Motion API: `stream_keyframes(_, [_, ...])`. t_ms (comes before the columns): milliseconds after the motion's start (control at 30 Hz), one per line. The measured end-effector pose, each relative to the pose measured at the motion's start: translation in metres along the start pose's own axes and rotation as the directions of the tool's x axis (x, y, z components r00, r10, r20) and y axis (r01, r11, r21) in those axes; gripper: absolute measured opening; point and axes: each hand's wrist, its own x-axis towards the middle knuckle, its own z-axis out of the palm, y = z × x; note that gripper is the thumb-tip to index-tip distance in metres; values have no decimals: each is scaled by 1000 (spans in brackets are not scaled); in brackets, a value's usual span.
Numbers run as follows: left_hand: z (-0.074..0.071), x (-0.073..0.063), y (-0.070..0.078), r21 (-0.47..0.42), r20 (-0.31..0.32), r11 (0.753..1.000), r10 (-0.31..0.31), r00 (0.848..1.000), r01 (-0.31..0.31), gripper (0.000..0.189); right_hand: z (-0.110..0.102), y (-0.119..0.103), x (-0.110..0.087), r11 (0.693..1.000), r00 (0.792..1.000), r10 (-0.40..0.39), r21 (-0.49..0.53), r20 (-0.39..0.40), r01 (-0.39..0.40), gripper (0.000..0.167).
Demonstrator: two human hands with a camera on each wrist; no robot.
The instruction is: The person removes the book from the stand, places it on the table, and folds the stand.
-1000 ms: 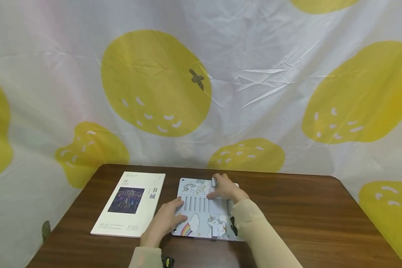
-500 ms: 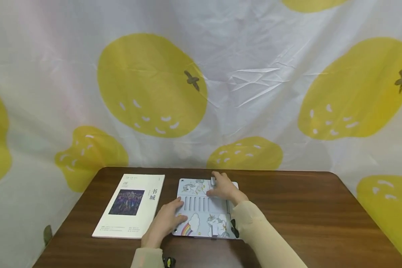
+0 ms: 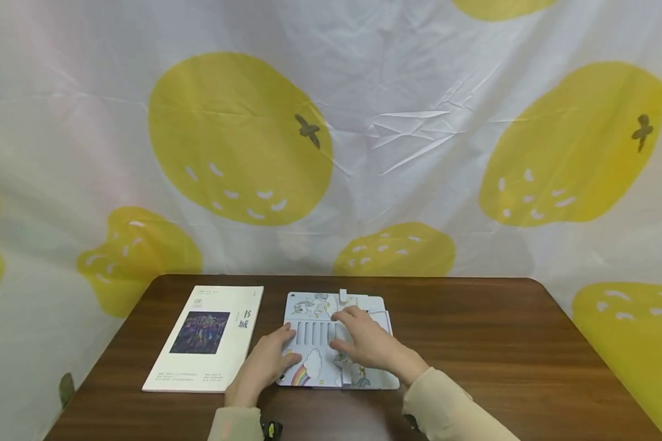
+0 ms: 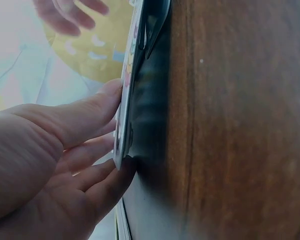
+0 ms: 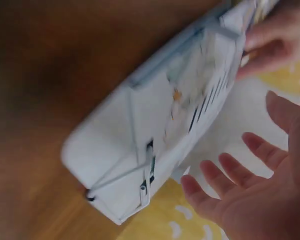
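A pale book stand (image 3: 309, 366) printed with unicorns, clouds and a rainbow lies folded nearly flat on the table, with a row of slots through its middle. My left hand (image 3: 262, 364) pinches its left edge; the left wrist view has the thumb (image 4: 92, 107) on the printed face and fingertips at the underside. Over the right half hovers my right hand (image 3: 372, 340), fingers spread and loosely bent, holding nothing. Small page clips stick out at the stand's far edge (image 3: 343, 295) and near edge. A thin wire bracket (image 5: 122, 175) shows at one end in the right wrist view.
Left of the stand lies a white book (image 3: 234, 300) with a dark picture on its cover. Both rest on a dark brown wooden table (image 3: 491, 343). Behind the far edge hangs a white curtain (image 3: 403, 184) with yellow fruit prints.
My right hand has let go of the far page clip and moved back towards me over the stand, uncovering the clip. The left hand keeps its grip on the edge.
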Motion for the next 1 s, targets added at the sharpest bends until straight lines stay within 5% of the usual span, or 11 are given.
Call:
stream_keyframes(200, [-1,-1,-1,4,22,1000,-10,1000,10,52,7,-5,-33,984,993,-112,-136,34,115,55])
stream_keyframes(467, [-1,-2,-2,11,16,1000,2,1000,-2,52,15,-1,-46,936,980,-200,-292,22,197,54])
stream_keyframes(767, [-2,-2,-1,3,24,1000,-14,1000,14,56,15,2,-48,949,982,-184,-255,35,187,51])
stream_keyframes(1000, [-1,-2,1,0,27,1000,-23,999,23,58,17,7,-49,935,967,-255,-251,20,252,42])
